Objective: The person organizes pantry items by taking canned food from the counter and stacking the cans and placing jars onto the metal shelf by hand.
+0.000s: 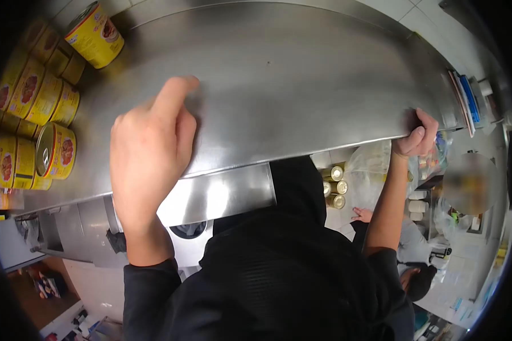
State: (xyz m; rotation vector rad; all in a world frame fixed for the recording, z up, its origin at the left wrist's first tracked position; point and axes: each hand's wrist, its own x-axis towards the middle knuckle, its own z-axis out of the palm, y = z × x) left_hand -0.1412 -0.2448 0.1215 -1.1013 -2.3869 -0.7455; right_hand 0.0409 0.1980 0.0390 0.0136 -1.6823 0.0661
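Note:
My left hand [153, 133] is over the front left part of a steel table [301, 85]. Its index finger stretches forward, the thumb lies alongside, and the other fingers are partly hidden; nothing shows in it. At the table's front right edge, my right hand [420, 136] is closed, its fingers curled; whatever they grip, if anything, is hidden. Left of my left hand stand stacked yellow cans, the nearest being a can with a ring-pull lid [56, 150]. A taller yellow can [95, 35] stands alone at the back left.
Several gold-lidded cans [337, 187] stand on the floor below the table, near clear plastic bags [367, 170]. A co-worker [415, 241] is at the lower right, one hand [361, 215] reaching out. Books or folders [467, 99] stand at the table's right end.

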